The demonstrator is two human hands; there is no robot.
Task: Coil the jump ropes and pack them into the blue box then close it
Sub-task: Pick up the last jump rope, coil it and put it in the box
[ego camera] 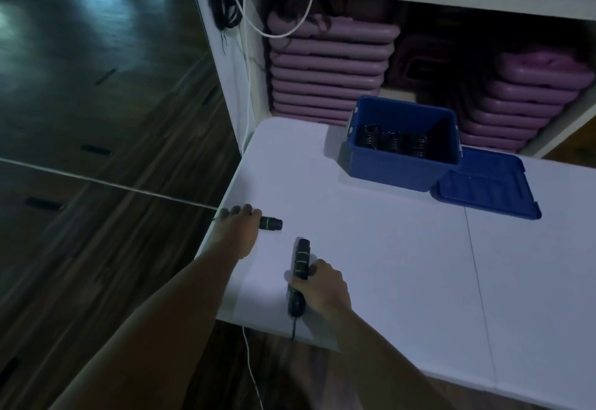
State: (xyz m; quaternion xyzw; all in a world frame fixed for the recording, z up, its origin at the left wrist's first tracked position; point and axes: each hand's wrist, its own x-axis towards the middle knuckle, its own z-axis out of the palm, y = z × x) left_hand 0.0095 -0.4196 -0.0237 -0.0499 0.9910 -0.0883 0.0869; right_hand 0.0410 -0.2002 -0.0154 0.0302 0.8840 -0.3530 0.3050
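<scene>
Black handles [298, 269] gripped, blue box [401, 148] open

Two black green-ringed rope handles [300, 267] on the table; open blue box [403, 164], lid [487, 187] beside.

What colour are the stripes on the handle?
Green rings on the black handle, seen in the head view.

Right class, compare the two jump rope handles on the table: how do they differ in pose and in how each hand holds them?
The left handle lies crosswise near the table's left edge; the right handle points away towards the blue box.
The left hand covers most of the left handle, leaving its tip; the right hand grips the right handle's middle, leaving both ends visible.
Both are black with green rings.
</scene>
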